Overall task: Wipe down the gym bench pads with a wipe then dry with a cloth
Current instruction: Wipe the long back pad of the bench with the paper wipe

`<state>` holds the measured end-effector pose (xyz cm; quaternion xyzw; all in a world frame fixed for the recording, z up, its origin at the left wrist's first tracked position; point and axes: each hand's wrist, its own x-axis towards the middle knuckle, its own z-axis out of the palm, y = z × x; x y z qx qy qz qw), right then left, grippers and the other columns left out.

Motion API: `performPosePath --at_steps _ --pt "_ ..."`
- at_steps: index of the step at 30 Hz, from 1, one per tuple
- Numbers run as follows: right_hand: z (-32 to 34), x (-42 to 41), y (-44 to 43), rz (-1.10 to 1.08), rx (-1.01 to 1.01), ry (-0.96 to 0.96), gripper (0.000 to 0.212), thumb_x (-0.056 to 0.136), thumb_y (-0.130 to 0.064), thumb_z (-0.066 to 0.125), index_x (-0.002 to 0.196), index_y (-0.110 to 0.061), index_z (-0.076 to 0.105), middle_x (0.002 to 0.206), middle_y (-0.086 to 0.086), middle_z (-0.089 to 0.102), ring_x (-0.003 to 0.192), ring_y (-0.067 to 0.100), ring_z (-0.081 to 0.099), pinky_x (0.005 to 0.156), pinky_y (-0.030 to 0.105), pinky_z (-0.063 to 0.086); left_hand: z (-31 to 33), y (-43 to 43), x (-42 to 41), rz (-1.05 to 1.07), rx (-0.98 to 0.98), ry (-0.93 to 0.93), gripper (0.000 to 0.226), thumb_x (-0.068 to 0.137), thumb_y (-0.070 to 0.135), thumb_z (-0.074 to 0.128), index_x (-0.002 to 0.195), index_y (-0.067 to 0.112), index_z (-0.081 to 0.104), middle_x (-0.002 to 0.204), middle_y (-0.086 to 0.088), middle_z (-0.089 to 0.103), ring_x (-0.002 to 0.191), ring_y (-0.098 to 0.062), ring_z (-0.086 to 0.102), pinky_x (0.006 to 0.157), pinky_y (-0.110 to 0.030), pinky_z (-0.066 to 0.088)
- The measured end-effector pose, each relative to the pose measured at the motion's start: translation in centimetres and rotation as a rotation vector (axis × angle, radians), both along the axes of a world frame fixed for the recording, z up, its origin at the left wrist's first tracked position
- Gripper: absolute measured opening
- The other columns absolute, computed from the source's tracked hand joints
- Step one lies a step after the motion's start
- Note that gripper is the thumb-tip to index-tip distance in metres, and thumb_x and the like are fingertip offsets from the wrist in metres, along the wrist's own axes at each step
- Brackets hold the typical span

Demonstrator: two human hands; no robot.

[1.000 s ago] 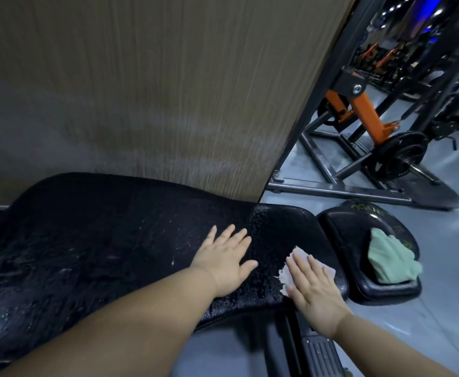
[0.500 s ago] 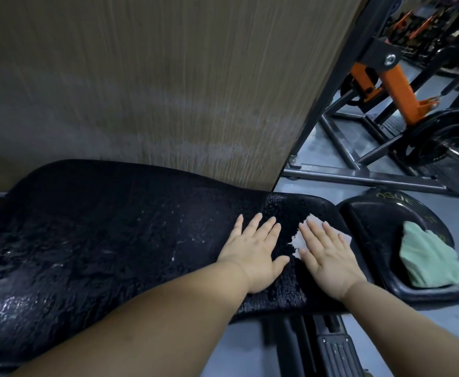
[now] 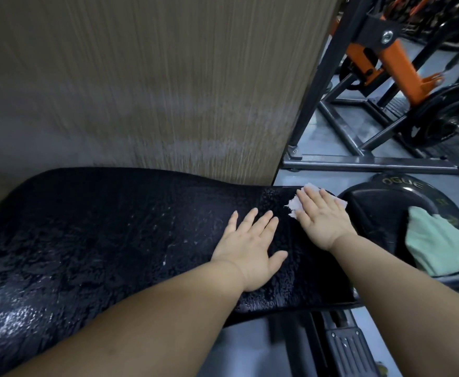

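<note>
long pad (image 3: pixel 114 227): black and textured, running from the lower left to the right of centre. its surface glistens in patches, most strongly at the near left end, and small pale flecks show near the middle.

left hand (image 3: pixel 250 248): laid flat, palm down, on the right part of the long pad. fingers are straight and slightly spread, thumb out to the right. it grasps nothing.

right hand (image 3: pixel 323 216): also flat and palm down, fingers straight and together, pressing a white wipe (image 3: pixel 293 208) onto the pad. the wipe is pinned under the fingers, not clenched. its torn edge shows to the left of them and a strip shows past the fingertips.

the wipe sits at the far right end of the long pad, near the far edge, just beside the seat pad (image 3: pixel 380 210).

cloth (image 3: pixel 437 240): pale green and crumpled, lying on the right side of the seat pad, apart from both hands.

surroundings: a wood-grain panel (image 3: pixel 141 77) stands behind the long pad. to the right, on a grey floor (image 3: pixel 331 137), are a steel frame (image 3: pixel 359 161) and a black weight plate (image 3: pixel 446 118).
</note>
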<state>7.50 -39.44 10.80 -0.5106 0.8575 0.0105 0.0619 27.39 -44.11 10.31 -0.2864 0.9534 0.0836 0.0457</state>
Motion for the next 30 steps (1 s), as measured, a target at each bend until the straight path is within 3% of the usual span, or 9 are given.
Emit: performPosePath --at_steps 4,9,11,14,16,19,21,23,30 --pt "0.0 1.0 2.6 0.011 0.033 -0.006 0.059 0.099 -0.051 0.012 0.153 -0.028 0.003 0.160 -0.009 -0.008 0.147 0.018 -0.010 0.119 0.037 -0.003 0.2 0.0 0.1 -0.004 0.008 -0.021 0.069 0.099 0.059 0.013 0.155 0.023 -0.005 0.162 0.009 -0.012 0.148 -0.017 -0.017 0.119 -0.049 -0.011" --pt "-0.7 2.9 9.0 0.069 0.017 -0.017 0.090 0.072 -0.071 -0.019 0.151 -0.028 -0.006 0.153 -0.018 -0.015 0.146 0.017 -0.013 0.118 0.036 -0.005 0.4 0.0 0.2 -0.006 0.013 -0.032 0.070 0.099 0.060 0.012 0.155 0.024 -0.006 0.162 0.009 -0.013 0.148 -0.017 -0.017 0.119 -0.048 -0.010" --pt "-1.4 3.4 11.4 0.102 -0.048 0.013 0.087 0.081 -0.070 -0.020 0.150 -0.021 0.003 0.155 -0.013 -0.003 0.147 0.021 -0.001 0.118 0.037 0.001 0.5 0.1 0.2 -0.007 0.018 -0.034 0.070 0.099 0.060 0.012 0.155 0.024 -0.007 0.162 0.009 -0.013 0.148 -0.017 -0.017 0.119 -0.048 -0.010" --pt "-2.0 3.8 13.4 0.130 -0.081 0.049 0.070 0.099 -0.056 0.006 0.145 -0.014 0.038 0.152 0.001 0.034 0.141 0.029 0.024 0.110 0.042 0.015 0.6 0.2 0.3 -0.008 0.021 -0.039 0.069 0.099 0.059 0.011 0.155 0.024 -0.007 0.162 0.009 -0.014 0.148 -0.017 -0.017 0.119 -0.048 -0.010" --pt "-2.1 3.8 13.5 0.126 -0.071 0.065 0.065 0.101 -0.052 0.011 0.142 -0.014 0.044 0.149 0.003 0.040 0.137 0.029 0.026 0.108 0.043 0.018 0.7 0.3 0.3 -0.005 0.025 -0.035 0.069 0.099 0.059 0.012 0.155 0.023 -0.007 0.162 0.008 -0.014 0.148 -0.017 -0.018 0.120 -0.047 -0.010" --pt "-1.8 3.5 12.7 0.124 -0.077 0.074 0.074 0.096 -0.060 0.001 0.147 -0.018 0.035 0.154 -0.001 0.030 0.142 0.026 0.020 0.111 0.041 0.014 0.6 0.2 0.3 -0.008 0.032 -0.025 0.069 0.100 0.058 0.012 0.155 0.023 -0.006 0.162 0.008 -0.013 0.148 -0.018 -0.018 0.119 -0.047 -0.010" --pt "-1.6 3.1 11.9 0.106 -0.055 0.056 0.087 0.081 -0.071 -0.019 0.151 -0.027 0.009 0.157 -0.012 0.004 0.147 0.020 0.001 0.117 0.037 0.002 0.5 0.2 0.2 -0.008 0.031 -0.014 0.069 0.100 0.058 0.014 0.155 0.022 -0.004 0.163 0.007 -0.012 0.148 -0.018 -0.017 0.119 -0.048 -0.010" --pt "-1.1 2.7 10.8 0.056 -0.004 0.022 0.088 0.073 -0.072 -0.020 0.150 -0.033 -0.004 0.156 -0.017 -0.010 0.146 0.015 -0.012 0.118 0.035 -0.006 0.4 0.2 0.2 -0.006 0.030 -0.005 0.069 0.100 0.057 0.015 0.156 0.021 -0.002 0.163 0.007 -0.010 0.148 -0.018 -0.016 0.119 -0.048 -0.010" --pt "-0.3 0.6 6.6 0.040 -0.008 0.011 0.083 0.077 -0.064 -0.009 0.153 -0.032 0.002 0.160 -0.011 -0.005 0.147 0.016 -0.011 0.119 0.036 -0.004 0.7 0.0 -2.2 0.024 0.114 0.067 0.066 0.098 0.058 0.024 0.154 0.024 0.013 0.163 0.007 0.004 0.149 -0.016 -0.011 0.119 -0.047 -0.012"
